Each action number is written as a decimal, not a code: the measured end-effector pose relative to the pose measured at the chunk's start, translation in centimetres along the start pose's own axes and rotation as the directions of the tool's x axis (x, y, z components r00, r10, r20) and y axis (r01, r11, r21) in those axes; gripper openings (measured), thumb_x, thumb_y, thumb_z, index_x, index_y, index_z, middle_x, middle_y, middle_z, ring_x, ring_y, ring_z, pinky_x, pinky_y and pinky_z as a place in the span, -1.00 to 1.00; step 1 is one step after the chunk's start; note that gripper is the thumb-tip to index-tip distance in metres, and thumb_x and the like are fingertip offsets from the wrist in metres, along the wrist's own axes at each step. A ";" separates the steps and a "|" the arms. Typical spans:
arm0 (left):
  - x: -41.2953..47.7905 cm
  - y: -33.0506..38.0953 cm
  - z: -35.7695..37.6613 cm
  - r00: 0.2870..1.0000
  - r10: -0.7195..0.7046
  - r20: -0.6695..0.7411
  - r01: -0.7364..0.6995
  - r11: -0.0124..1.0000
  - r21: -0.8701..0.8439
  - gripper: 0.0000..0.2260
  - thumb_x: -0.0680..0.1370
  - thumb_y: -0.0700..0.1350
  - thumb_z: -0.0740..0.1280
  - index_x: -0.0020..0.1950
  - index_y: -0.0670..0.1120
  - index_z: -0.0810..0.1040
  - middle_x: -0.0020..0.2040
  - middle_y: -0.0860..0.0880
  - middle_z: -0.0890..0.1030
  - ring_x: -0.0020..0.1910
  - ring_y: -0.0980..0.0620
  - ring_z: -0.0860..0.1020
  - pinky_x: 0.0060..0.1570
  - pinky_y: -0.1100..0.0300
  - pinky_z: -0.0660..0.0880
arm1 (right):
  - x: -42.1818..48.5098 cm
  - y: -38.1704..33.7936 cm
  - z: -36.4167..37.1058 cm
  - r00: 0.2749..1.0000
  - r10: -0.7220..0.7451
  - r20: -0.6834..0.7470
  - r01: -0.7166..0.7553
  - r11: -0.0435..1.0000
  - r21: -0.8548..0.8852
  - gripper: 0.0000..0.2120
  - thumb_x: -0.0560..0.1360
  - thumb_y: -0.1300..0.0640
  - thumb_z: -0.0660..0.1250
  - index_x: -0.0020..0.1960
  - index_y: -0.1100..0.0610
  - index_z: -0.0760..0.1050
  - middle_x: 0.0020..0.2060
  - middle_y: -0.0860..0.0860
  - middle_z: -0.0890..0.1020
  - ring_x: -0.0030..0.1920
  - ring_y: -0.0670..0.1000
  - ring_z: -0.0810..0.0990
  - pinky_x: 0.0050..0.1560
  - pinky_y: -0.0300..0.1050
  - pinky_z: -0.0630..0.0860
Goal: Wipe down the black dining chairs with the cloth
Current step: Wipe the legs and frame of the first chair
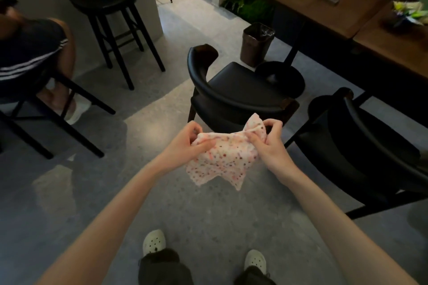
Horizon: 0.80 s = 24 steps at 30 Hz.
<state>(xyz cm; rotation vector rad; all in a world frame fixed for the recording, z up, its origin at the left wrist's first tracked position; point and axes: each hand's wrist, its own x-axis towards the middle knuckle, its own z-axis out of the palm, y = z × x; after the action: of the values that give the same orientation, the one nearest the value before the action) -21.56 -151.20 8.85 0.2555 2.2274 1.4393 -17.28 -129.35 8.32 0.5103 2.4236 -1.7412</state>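
Note:
A white cloth point(222, 159) with small red and pink spots hangs between both hands, held in the air above the grey floor. My left hand point(185, 143) pinches its left edge. My right hand point(271, 141) grips its upper right corner, fingers curled. Just beyond the cloth stands a black dining chair point(234, 90) with a curved backrest and padded seat. A second black dining chair point(366, 146) stands to the right, its backrest toward me.
A wooden table point(328, 16) runs along the right, with a brown bin point(256, 41) beside it. A black bar stool point(108, 16) stands at the back left. A person sits on a black chair point(34, 53) at the left. Plants point(250, 0) grow behind.

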 end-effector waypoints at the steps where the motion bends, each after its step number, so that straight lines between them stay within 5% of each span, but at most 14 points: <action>1: 0.3 -0.9 -1.7 1.000 0.000 0.015 0.000 1.000 -0.015 -0.79 0.53 -0.05 0.38 0.02 -0.06 0.38 -0.03 -0.19 0.63 -0.11 0.01 0.63 -0.09 0.10 0.59 | 0.2 -0.6 1.6 0.999 -0.003 0.045 0.003 1.000 0.015 -0.63 0.60 0.01 0.25 0.26 -0.02 0.10 0.21 0.07 0.45 0.11 -0.01 0.57 0.14 0.03 0.56; 4: 1.4 -3.0 -7.2 0.994 0.009 0.107 -0.011 1.000 0.015 -0.69 0.58 -0.07 0.31 0.24 0.00 0.26 0.01 -0.14 0.63 -0.07 0.04 0.64 -0.03 0.09 0.62 | 1.3 -2.2 6.4 0.980 -0.027 0.196 0.024 1.000 0.019 -0.41 0.50 -0.11 0.35 0.30 -0.18 0.00 0.30 0.01 0.29 0.22 -0.04 0.48 0.20 -0.06 0.52; 6: 2.3 -4.2 -10.7 0.987 0.065 0.148 -0.079 0.992 0.093 -0.70 0.59 -0.08 0.28 0.26 0.05 0.24 0.01 -0.15 0.60 -0.07 -0.02 0.63 -0.05 0.06 0.62 | 2.2 -3.2 9.1 0.965 -0.051 0.258 0.094 0.983 -0.160 -0.35 0.38 -0.20 0.45 0.30 -0.28 0.11 0.26 -0.05 0.26 0.23 -0.07 0.40 0.20 -0.11 0.49; 8: 3.4 -4.9 -13.8 0.971 0.139 0.195 -0.176 0.967 0.184 -0.73 0.60 -0.10 0.27 0.23 0.09 0.28 -0.02 -0.13 0.56 -0.08 -0.06 0.60 -0.10 0.11 0.60 | 3.1 -4.3 11.5 0.966 -0.068 0.250 0.162 0.912 -0.377 -0.55 0.42 -0.16 0.44 0.24 -0.23 0.35 0.12 -0.10 0.29 0.10 -0.12 0.41 0.07 -0.23 0.48; 10: 4.6 -5.2 -16.5 0.945 0.193 0.264 -0.254 0.941 0.222 -0.79 0.60 -0.12 0.28 0.18 0.10 0.39 -0.03 0.06 0.56 -0.08 0.13 0.58 -0.15 0.29 0.55 | 4.2 -5.6 13.6 0.971 -0.126 0.202 0.207 0.867 -0.454 -0.81 0.50 -0.10 0.37 0.10 -0.12 0.53 0.03 -0.11 0.32 -0.01 -0.12 0.44 -0.01 -0.26 0.48; 13: 6.8 -5.4 -19.8 0.905 0.232 0.355 -0.326 0.917 0.231 -0.90 0.52 -0.04 0.38 0.03 0.07 0.56 -0.05 0.14 0.60 -0.08 0.26 0.56 -0.14 0.39 0.49 | 6.2 -7.1 15.8 0.974 -0.177 0.140 0.225 0.823 -0.522 -0.92 0.55 -0.04 0.33 -0.10 -0.10 0.59 0.14 -0.10 0.38 0.07 -0.10 0.37 0.08 -0.17 0.43; 17: 11.5 -7.2 -23.2 0.939 0.215 0.268 -0.316 0.847 0.427 -0.87 0.47 0.10 0.40 -0.03 0.12 0.59 -0.02 0.13 0.50 -0.08 0.19 0.47 -0.14 0.37 0.37 | 10.3 -7.6 17.5 0.978 -0.205 0.021 0.169 0.737 -0.654 -0.79 0.55 -0.07 0.32 0.03 0.01 0.66 0.24 -0.08 0.38 0.17 -0.08 0.19 0.21 -0.07 0.33; 21: 17.6 -8.8 -25.9 0.953 0.264 0.147 -0.296 0.723 0.624 -0.89 0.48 0.07 0.41 -0.02 0.12 0.61 0.04 0.10 0.35 0.07 0.13 0.21 0.08 0.21 0.27 | 15.1 -8.0 19.9 0.961 -0.257 -0.099 0.105 0.674 -0.731 -0.79 0.53 -0.08 0.34 0.00 0.01 0.66 -0.07 -0.07 0.32 -0.02 -0.04 0.22 -0.02 -0.14 0.21; 24: 22.1 -8.9 -27.8 0.949 0.292 0.120 -0.299 0.705 0.644 -0.91 0.48 0.03 0.43 -0.04 0.11 0.65 -0.06 0.12 0.32 0.03 0.09 0.24 0.08 0.12 0.29 | 19.2 -8.8 21.7 0.940 -0.288 -0.180 0.084 0.710 -0.700 -0.83 0.51 -0.02 0.38 0.01 0.01 0.67 -0.22 -0.10 0.28 -0.17 -0.06 0.29 -0.26 -0.23 0.21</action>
<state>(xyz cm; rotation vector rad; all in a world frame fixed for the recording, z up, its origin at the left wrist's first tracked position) -53.31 -168.73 3.94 0.8870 2.7036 0.7018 -40.41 -148.26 3.57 0.4284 3.1491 -0.6963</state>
